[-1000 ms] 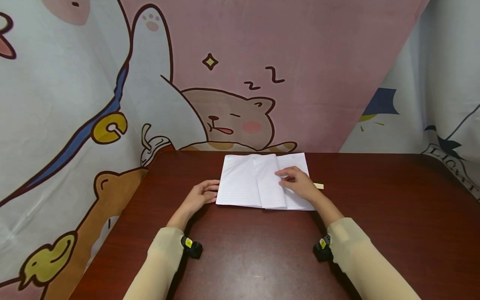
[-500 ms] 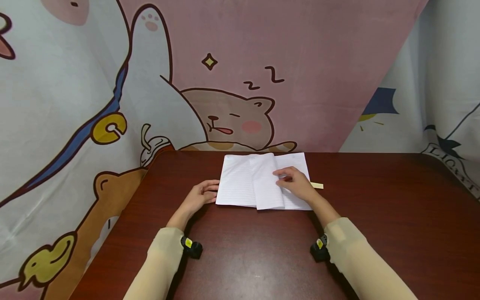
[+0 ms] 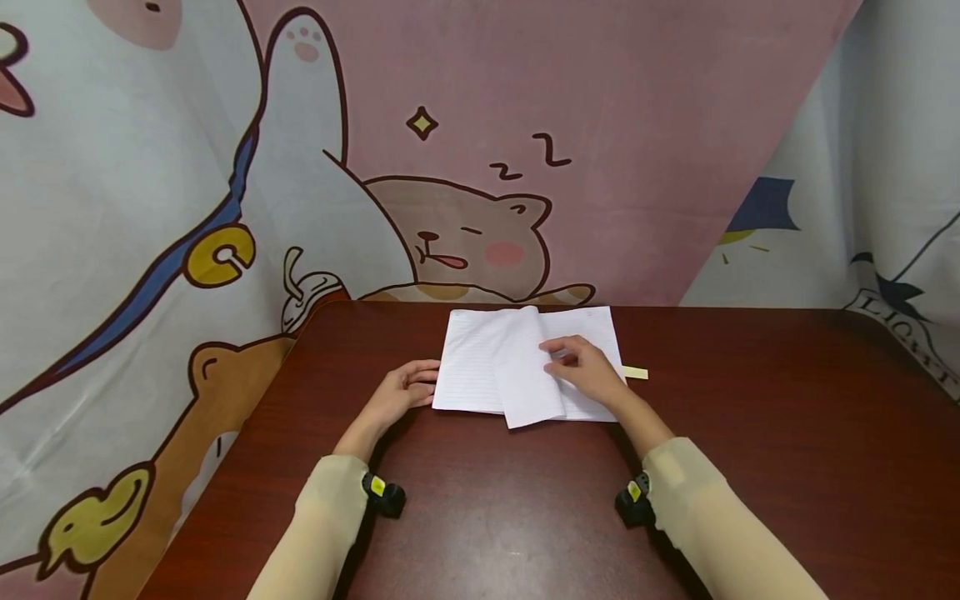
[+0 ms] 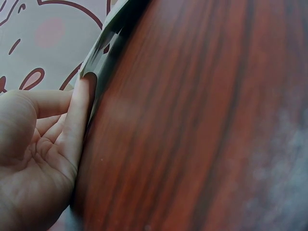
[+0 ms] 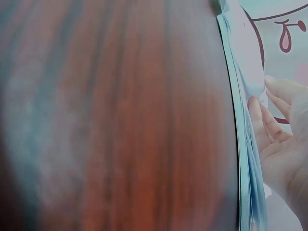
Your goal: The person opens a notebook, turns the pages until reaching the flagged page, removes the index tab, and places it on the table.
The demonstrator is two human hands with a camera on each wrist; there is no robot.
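An open notebook (image 3: 468, 367) with lined white pages lies on the table. My left hand (image 3: 392, 398) rests at its left edge; in the left wrist view the fingers of that hand (image 4: 43, 149) touch the notebook's edge (image 4: 103, 45). One page (image 3: 525, 371) is lifted and curves over toward the left half. My right hand (image 3: 588, 368) pinches this page's right side between thumb and fingers. The right wrist view shows the right hand (image 5: 284, 139) at the curled page, above the stacked page edges (image 5: 243, 159).
A pale yellow tab (image 3: 635, 372) sticks out from the notebook's right side. The dark red-brown table (image 3: 765, 433) ends at a cloth backdrop (image 3: 637, 150) with cartoon animals. Each wrist carries a small black device.
My right hand has moved a little to the left, drawing the page with it, and the page's lower corner now juts past the notebook's near edge. My left hand has stayed put.
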